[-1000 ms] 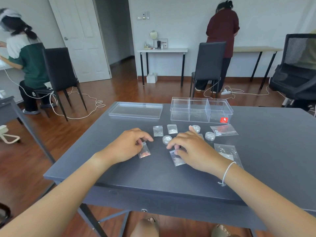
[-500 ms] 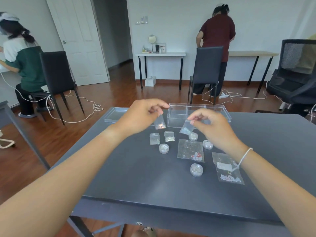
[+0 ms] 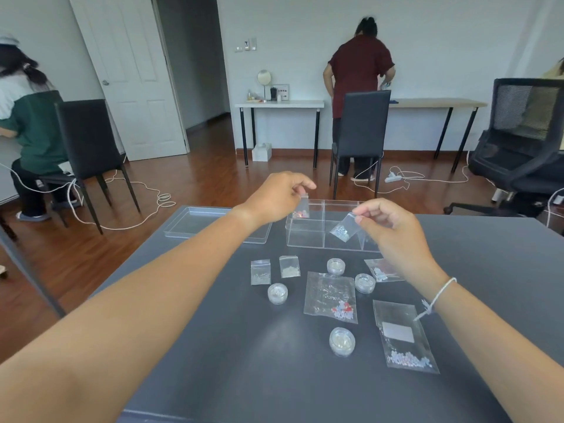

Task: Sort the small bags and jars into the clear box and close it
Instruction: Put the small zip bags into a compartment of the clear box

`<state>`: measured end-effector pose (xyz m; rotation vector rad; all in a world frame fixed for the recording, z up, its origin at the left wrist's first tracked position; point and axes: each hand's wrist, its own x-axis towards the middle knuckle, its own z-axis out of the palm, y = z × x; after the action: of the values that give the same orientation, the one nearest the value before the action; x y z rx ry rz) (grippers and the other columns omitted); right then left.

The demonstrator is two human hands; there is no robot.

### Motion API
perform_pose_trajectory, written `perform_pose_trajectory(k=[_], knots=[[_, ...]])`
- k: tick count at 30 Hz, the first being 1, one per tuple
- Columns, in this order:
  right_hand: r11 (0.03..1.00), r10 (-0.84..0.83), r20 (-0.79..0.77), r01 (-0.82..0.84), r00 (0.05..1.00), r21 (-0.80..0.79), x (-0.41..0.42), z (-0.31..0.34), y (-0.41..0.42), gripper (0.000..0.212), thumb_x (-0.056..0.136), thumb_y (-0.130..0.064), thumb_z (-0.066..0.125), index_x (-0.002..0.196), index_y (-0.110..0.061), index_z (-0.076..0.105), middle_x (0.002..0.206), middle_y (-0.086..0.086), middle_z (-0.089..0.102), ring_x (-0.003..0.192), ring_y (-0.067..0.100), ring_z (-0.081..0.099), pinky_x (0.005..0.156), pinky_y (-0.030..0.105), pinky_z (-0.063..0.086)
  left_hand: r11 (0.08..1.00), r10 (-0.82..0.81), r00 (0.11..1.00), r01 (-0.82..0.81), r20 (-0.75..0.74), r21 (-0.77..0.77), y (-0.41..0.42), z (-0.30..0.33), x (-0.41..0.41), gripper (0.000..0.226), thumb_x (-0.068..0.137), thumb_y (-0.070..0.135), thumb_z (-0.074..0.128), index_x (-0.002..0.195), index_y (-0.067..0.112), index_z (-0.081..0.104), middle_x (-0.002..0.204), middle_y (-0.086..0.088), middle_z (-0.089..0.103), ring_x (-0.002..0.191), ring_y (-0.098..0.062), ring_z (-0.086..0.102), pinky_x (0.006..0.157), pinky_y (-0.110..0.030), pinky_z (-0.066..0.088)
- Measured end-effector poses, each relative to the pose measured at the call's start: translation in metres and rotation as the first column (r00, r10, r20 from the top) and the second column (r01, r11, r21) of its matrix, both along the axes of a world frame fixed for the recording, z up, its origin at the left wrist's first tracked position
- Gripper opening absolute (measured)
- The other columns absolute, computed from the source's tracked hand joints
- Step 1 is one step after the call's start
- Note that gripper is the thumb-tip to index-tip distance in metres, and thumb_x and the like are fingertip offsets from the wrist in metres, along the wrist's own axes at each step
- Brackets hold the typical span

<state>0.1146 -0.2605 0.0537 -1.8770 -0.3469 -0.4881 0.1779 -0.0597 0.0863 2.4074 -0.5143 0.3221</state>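
Both hands have carried on toward the table's far edge: left hand (image 3: pixel 276 195) pinches a red-bead bag (image 3: pixel 302 209) over the clear box's (image 3: pixel 308 236) left compartment, right hand (image 3: pixel 393 230) pinches a pale-bead bag (image 3: pixel 343 228) over the middle. Best release low, one compartment each. Jars (image 3: pixel 277 293) haven't moved.

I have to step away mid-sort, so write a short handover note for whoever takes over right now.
Left hand: pinching a small bag of red beads above the clear box, left compartment.
Right hand: pinching a small bag of pale beads over the box's middle.
Done: box open, its lid lying to its left; nothing visibly inside yet.
Left on the table: two small bags, three larger bags, four jars. Drop both held bags, sort the rest, fit the lid.
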Motion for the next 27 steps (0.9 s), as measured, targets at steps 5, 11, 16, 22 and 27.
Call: perform_pose_trajectory(k=[5,11,16,22,27], knots=[[1.000,-0.006,0.009,0.006,1.000,0.012,0.007,-0.002,-0.003,0.023,0.082,-0.006,0.059,0.073,-0.027,0.062,0.077,-0.016,0.061,0.072,-0.002,0.054,0.070,0.006,0.041,0.999,0.015,0.995,-0.018,-0.099,-0.033,-0.006,-0.008,0.019,0.038,0.083,-0.008,0.043,0.102,0.017,0.065,0.090,-0.003,0.059,0.070,-0.012,0.055,0.066,-0.016,0.047],[0.999,0.033,0.000,-0.033,0.999,0.030,0.007,-0.005,-0.004,0.021,0.081,-0.004,0.060,0.073,-0.023,0.063,0.074,-0.016,0.060,0.064,-0.010,0.052,0.065,0.002,0.040,1.000,-0.007,0.983,0.011,-0.183,0.024,-0.011,-0.017,0.026,0.037,0.085,-0.004,0.044,0.102,0.022,0.064,0.078,0.007,0.061,0.068,-0.002,0.055,0.055,-0.007,0.044],[0.998,0.055,-0.007,-0.055,0.998,0.010,0.007,-0.008,-0.002,0.020,0.081,-0.003,0.060,0.074,-0.021,0.064,0.073,-0.016,0.061,0.064,-0.010,0.052,0.067,0.000,0.038,0.997,-0.003,0.979,0.018,-0.203,0.070,-0.011,-0.023,0.026,0.033,0.086,0.001,0.047,0.101,0.025,0.065,0.078,0.007,0.063,0.076,-0.006,0.057,0.053,-0.004,0.039],[0.998,0.050,0.007,-0.049,0.999,-0.046,0.008,-0.012,-0.001,0.026,0.080,-0.003,0.061,0.072,-0.027,0.063,0.074,-0.015,0.061,0.067,-0.010,0.054,0.067,0.000,0.037,0.991,0.043,0.986,-0.021,-0.160,0.134,-0.011,-0.029,0.024,0.036,0.086,0.001,0.046,0.099,0.028,0.065,0.084,0.004,0.068,0.092,-0.014,0.057,0.099,-0.033,0.028],[0.997,0.045,0.006,-0.044,0.999,-0.060,0.008,-0.014,0.000,0.025,0.080,-0.004,0.060,0.072,-0.027,0.062,0.073,-0.016,0.061,0.067,-0.010,0.054,0.065,-0.002,0.037,0.993,0.030,0.997,-0.022,-0.073,0.113,-0.006,-0.030,0.017,0.031,0.088,0.007,0.050,0.104,0.028,0.065,0.105,0.003,0.070,0.102,-0.015,0.058,0.105,-0.034,0.024]])
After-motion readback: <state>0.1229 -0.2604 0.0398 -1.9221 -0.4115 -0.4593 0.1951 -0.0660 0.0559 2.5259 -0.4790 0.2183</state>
